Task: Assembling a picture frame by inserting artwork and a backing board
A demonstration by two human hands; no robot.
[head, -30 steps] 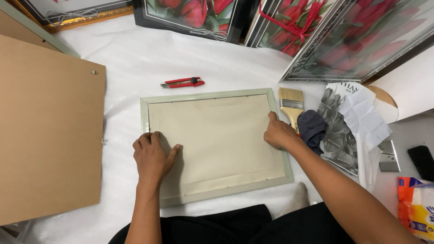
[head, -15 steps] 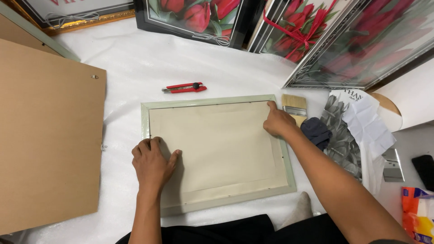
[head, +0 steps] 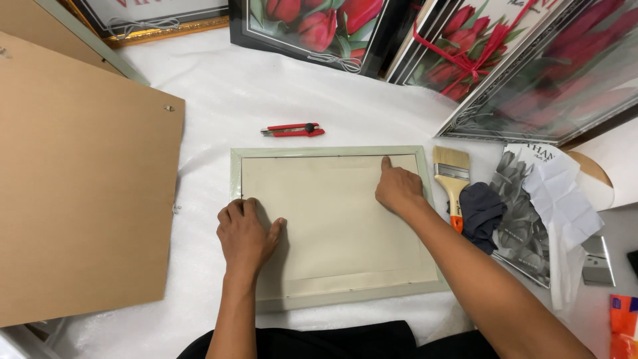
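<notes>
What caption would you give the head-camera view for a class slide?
Left hand flat on the cream backing sheet of a pale green picture frame; right hand pointing near its top edge.

A single camera, worn on the person's head, looks steeply down and slightly forward over the white work surface (head: 279, 93). It sits close: both forearms enter from the bottom edge, and the pale green frame (head: 332, 299) lying face down fills the middle of the view. The far edge takes in only the lower parts of the framed tulip pictures (head: 312, 30) leaning at the back. There is no second view to overlap with.
</notes>
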